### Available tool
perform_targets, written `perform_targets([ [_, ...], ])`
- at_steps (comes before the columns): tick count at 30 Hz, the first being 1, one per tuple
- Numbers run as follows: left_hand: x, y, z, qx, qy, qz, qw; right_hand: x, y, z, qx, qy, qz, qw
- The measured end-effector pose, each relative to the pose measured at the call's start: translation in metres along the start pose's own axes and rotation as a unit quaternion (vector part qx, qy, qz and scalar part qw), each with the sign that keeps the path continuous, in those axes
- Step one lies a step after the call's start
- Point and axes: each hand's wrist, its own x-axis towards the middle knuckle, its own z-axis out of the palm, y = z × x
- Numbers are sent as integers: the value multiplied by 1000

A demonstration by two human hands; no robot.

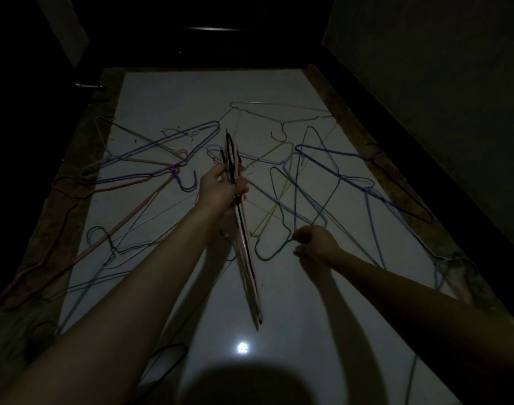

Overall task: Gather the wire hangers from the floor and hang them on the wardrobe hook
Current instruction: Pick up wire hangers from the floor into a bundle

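Observation:
Several coloured wire hangers lie tangled across the pale, glossy floor (191, 92). My left hand (220, 188) grips a bundle of gathered hangers (245, 249) near their hooks, held edge-on above the floor, with the long ends hanging toward me. My right hand (317, 244) is down at floor level and pinches the neck of a dark green hanger (272, 254) whose hook curls to the left. A purple hanger (364, 182) lies to the right, and a pink hanger (127, 226) stretches across the left side. No wardrobe hook shows in this dim view.
Dark furniture or walls close in on the left (31, 112) and right (425, 141) of the floor strip. A brownish border (331, 92) runs along both floor edges. A light reflection (242, 347) glints near me. A black hanger (168, 363) lies at the lower left.

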Motion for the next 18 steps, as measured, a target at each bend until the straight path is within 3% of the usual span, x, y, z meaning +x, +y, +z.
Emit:
perform_targets([
  [5, 4, -8, 0, 0, 3, -11, 1000, 7, -1, 11, -62, 24, -33, 997],
  [16, 1, -11, -17, 17, 28, -10, 999, -7, -22, 24, -99, -150, -133, 975],
  [18, 0, -9, -23, 21, 34, -10, 999, -8, -29, 24, -102, -152, -133, 974],
])
